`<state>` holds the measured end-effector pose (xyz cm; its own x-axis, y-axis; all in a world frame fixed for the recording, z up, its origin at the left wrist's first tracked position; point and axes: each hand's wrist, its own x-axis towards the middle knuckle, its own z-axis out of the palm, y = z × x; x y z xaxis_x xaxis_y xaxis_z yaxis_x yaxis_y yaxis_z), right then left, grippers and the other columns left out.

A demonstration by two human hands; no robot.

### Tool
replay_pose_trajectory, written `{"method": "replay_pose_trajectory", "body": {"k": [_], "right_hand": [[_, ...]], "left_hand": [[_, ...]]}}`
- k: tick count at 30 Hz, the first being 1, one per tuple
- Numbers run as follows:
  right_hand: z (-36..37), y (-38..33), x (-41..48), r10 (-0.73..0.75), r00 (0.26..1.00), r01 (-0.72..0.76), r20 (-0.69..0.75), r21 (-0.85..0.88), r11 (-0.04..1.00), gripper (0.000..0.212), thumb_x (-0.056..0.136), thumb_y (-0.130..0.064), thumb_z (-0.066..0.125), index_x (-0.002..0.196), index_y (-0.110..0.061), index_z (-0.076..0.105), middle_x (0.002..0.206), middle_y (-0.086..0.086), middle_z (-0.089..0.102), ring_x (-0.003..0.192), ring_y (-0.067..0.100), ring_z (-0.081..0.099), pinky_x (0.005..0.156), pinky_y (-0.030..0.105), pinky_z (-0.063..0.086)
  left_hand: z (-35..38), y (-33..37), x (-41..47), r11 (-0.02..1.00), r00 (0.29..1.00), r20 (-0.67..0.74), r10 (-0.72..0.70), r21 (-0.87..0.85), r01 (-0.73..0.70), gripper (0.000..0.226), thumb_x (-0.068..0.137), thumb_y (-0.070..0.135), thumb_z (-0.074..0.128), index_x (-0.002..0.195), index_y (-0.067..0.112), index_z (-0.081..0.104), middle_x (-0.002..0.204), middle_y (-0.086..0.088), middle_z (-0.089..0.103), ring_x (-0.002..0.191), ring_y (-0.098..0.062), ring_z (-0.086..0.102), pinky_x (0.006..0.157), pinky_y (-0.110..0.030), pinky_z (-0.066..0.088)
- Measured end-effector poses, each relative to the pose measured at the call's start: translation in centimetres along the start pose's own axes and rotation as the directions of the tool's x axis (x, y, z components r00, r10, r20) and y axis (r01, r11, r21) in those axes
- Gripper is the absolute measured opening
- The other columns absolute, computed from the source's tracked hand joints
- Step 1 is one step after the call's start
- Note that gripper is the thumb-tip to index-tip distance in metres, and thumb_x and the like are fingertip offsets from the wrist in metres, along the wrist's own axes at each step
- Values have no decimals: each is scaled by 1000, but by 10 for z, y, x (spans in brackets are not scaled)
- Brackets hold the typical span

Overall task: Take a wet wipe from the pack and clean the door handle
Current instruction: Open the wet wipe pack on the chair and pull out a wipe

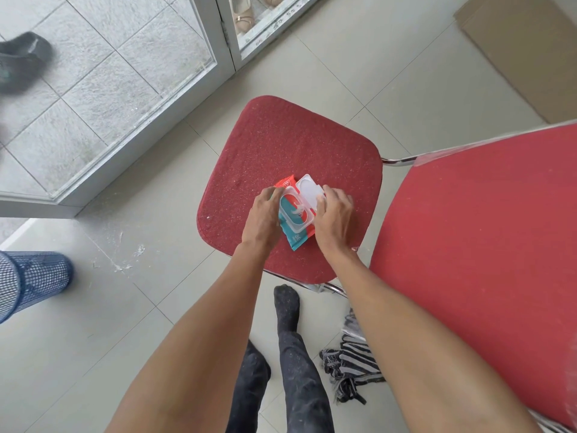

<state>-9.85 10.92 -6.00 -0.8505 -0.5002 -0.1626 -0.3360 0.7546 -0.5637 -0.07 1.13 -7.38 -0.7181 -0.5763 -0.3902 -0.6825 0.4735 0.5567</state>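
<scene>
**Lid up, wipe ready to be drawn**

The wet wipe pack (292, 214) lies near the front edge of the dark red chair seat (281, 142), its clear flip lid (309, 190) swung open; a white wipe tip (296, 210) shows in the oval opening. The left hand (262, 214) presses on the pack's left side, fingers curled against it, holding it down rather than lifting; the right hand (334, 214) rests at the right side, fingertips on the open lid; whether it grips the lid or merely props it, I cannot tell.

To do this step well, I judge the left hand should keep the pack pinned while the right pinches the tip and pulls straight up, slowly, so one sheet comes alone; otherwise the light pack may lift with it.

The pack sits close to the seat's near edge, so a sideways tug could slide it off; the far half of the seat is bare. The red chair back (484, 245) stands just to the right, limiting that elbow; the tiled floor (125, 307) to the left is open toward the glass door (109, 89); no handle is in view.
</scene>
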Motion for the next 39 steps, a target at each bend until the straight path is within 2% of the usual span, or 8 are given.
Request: {"method": "replay_pose_trajectory", "body": {"k": [2,8,14,21,24,28,33,39], "right_hand": [[-2,0,-1,60,996,-59,-60,26,998,39,86,5,62,125,3,58,110,19,59,101,29,54,86,22,36],[5,7,-9,104,995,-103,5,-15,995,22,84,11,59,102,1,65,104,17,60,91,26,59,59,7,33],[15,13,-16,32,999,-29,26,-86,996,10,83,-14,71,88,-6,70,93,7,52,86,22,50,68,33,49],[20,8,-20,66,988,-68,141,11,998,23,89,-26,66,107,-13,71,92,4,62,79,18,61,59,24,47],[20,6,-20,85,985,-95,149,66,993,26,89,-27,67,110,-13,70,96,4,64,82,17,63,62,26,53],[20,6,-18,70,988,-81,136,79,994,26,86,-33,69,103,-14,73,90,4,63,72,12,59,50,10,34],[22,-2,-16,80,989,-97,127,132,987,28,86,-37,69,100,-14,73,92,4,63,69,8,56,50,5,30],[25,-7,-16,82,992,-95,95,143,985,17,89,-21,65,80,-7,65,83,6,69,72,20,61,58,19,33]], "left_hand": [[0,0,-1,1000,1000,4,2,16,-2,72,81,-1,72,143,15,40,145,-12,42,132,-28,42,103,-41,46],[-2,-4,-7,991,999,8,45,130,-46,64,87,4,64,144,17,39,149,-11,38,137,-28,36,104,-43,43],[0,-1,-8,973,986,-62,156,184,-142,45,87,19,64,131,13,54,138,-11,49,124,-27,47,98,-37,44],[6,2,-8,967,989,-47,138,221,-125,48,81,40,72,120,14,62,134,-8,51,121,-24,48,91,-36,51],[7,6,-8,980,996,-64,67,190,-54,35,87,34,68,115,15,65,134,-6,52,122,-22,49,81,-38,55],[5,9,-6,995,992,-123,23,95,-11,17,95,16,56,101,8,69,125,-5,61,114,-24,56,84,-40,55],[1,8,-2,996,990,-139,19,90,-7,18,95,12,53,101,4,68,118,-7,65,101,-28,64,83,-43,55],[1,8,-2,991,994,-114,-1,136,16,19,94,12,52,101,6,69,124,0,63,96,-26,67,76,-43,58]]}}
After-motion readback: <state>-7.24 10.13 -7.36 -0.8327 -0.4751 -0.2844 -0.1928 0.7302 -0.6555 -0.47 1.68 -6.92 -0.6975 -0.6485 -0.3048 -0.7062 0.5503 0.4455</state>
